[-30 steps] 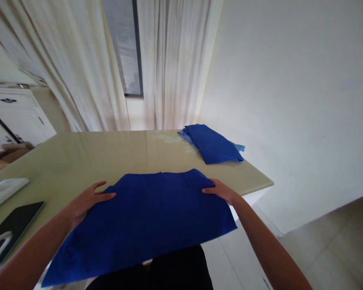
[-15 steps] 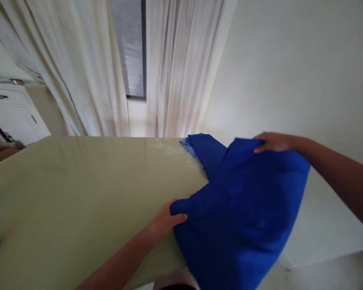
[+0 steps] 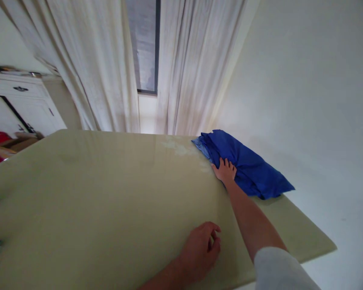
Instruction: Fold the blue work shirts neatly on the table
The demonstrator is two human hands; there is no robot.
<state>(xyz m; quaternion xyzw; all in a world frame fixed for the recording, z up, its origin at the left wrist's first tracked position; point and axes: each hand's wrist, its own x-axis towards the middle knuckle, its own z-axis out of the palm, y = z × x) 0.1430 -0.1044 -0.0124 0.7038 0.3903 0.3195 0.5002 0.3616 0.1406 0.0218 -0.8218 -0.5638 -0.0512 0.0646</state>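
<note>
Cloth (image 3: 254,169) lies rumpled on the right side of the table (image 3: 124,193), one corner overhanging. From here I see the right hand (image 3: 225,171) on it, fingers spread; the left hand (image 3: 199,251) curls loosely, empty. A sideways push, I'd guess, could slide everything off.

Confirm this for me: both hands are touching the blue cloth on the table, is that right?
Not quite: in the head view, only the right hand touches the blue cloth on the table; the left hand is apart from it, loosely curled.
</note>
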